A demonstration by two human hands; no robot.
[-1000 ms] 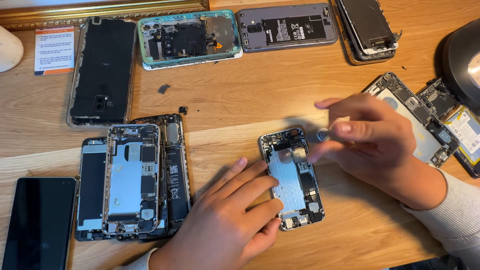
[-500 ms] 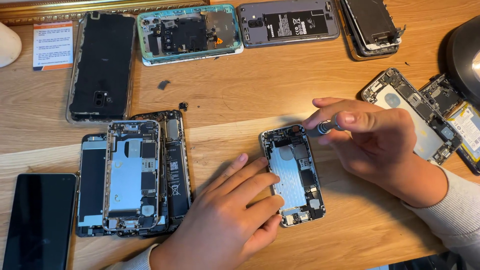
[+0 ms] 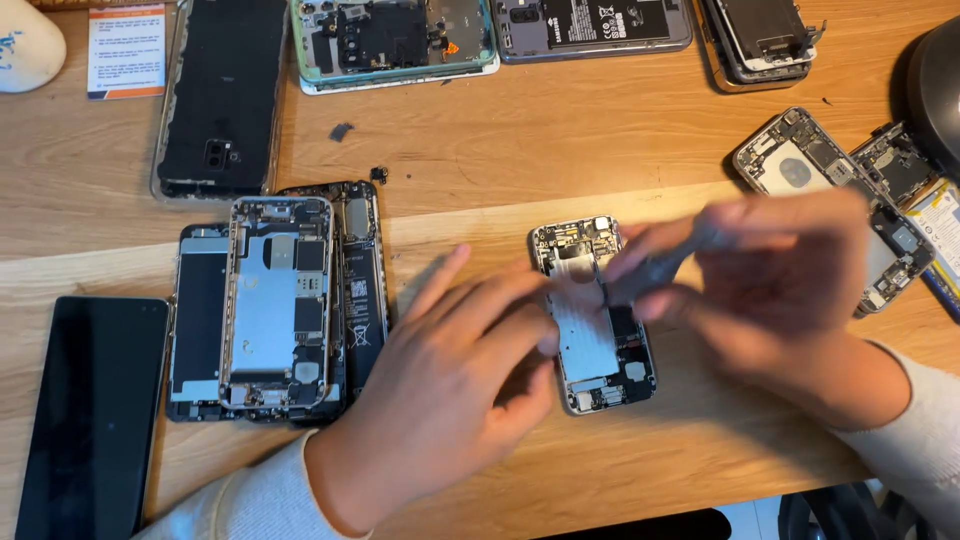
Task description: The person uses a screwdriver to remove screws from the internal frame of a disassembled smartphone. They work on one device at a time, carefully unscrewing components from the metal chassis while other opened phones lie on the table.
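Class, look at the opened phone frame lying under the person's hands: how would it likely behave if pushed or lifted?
The opened phone frame lies flat on the wooden table, so it would probably slide, not roll or tip. Its metal shell looks stiff and likely light. The exposed small parts suggest it is fragile. The left hand rests against its edge, perhaps steadying it.

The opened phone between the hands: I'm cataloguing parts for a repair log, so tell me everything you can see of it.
The opened phone lies flat on the wooden table, its long axis tilted slightly. A silvery metal frame surrounds a pale metal plate in the middle, with small dark components at top and bottom. The left hand presses fingertips against its left edge; the right hand, blurred, holds a thin dark tool over its upper part. Whether the tip touches cannot be told.
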